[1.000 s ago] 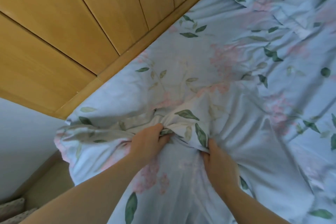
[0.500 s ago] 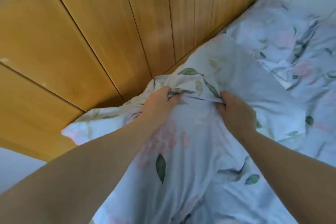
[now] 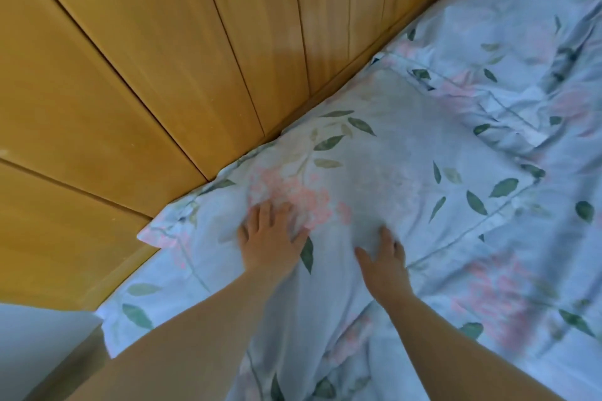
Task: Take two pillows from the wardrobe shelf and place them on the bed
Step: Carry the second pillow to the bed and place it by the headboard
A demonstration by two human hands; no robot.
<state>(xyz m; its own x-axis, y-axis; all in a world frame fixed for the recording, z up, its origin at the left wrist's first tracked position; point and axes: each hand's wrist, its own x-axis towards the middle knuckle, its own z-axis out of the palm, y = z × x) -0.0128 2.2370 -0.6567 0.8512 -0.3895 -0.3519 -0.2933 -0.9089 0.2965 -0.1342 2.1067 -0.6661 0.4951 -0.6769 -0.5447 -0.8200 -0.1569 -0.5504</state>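
A pale blue pillow with pink flowers and green leaves lies flat on the bed, its far edge against the wooden headboard. My left hand rests flat on the pillow's near left part, fingers spread. My right hand presses on its near edge, fingers apart. Neither hand grips the cloth. A second pillow in the same print lies further right along the headboard.
A tall wooden panelled headboard fills the upper left. The bed sheet has the same floral print and is wrinkled at the right. A white wall and a wooden bed frame edge show at the lower left.
Both hands held the pillow bunched and lifted it toward the headboard. Now the pillow lies flat and both hands have let go and rest open on it.
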